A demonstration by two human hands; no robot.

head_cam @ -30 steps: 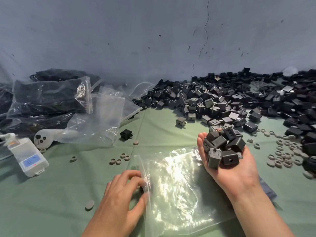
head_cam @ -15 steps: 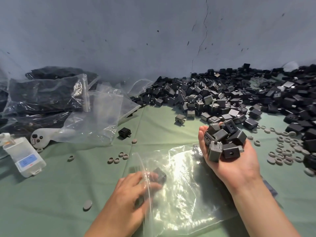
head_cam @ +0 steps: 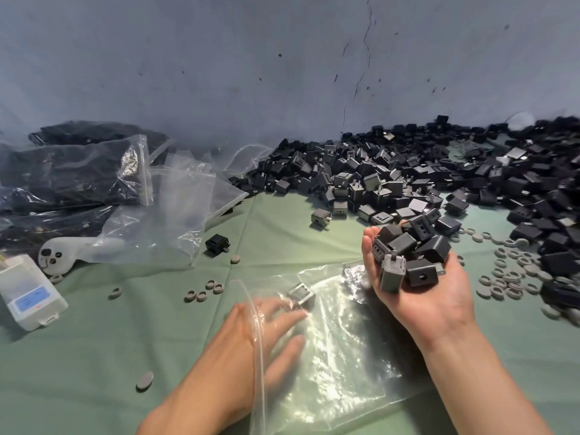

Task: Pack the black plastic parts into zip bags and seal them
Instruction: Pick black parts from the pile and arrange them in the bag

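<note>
While the left hand (head_cam: 260, 337) lies inside the mouth of the zip bag (head_cam: 339, 356), fingers straight and spread, it appears to prop the film open; blur hides finer detail. One black part (head_cam: 300, 295) sits in the bag just beyond those fingers. The right hand (head_cam: 430, 296) is cupped palm up, its fingers curled round a handful of black parts (head_cam: 408, 249), above the bag's far corner, probably stock for loading. The bag lies flat on the green surface (head_cam: 94, 356). Room: bare cloth left of the bag; grey rings (head_cam: 508, 274) crowd the right side, main pile (head_cam: 408, 171) behind. The handful is heaped, so a tilt could spill parts outside the mouth.
</note>
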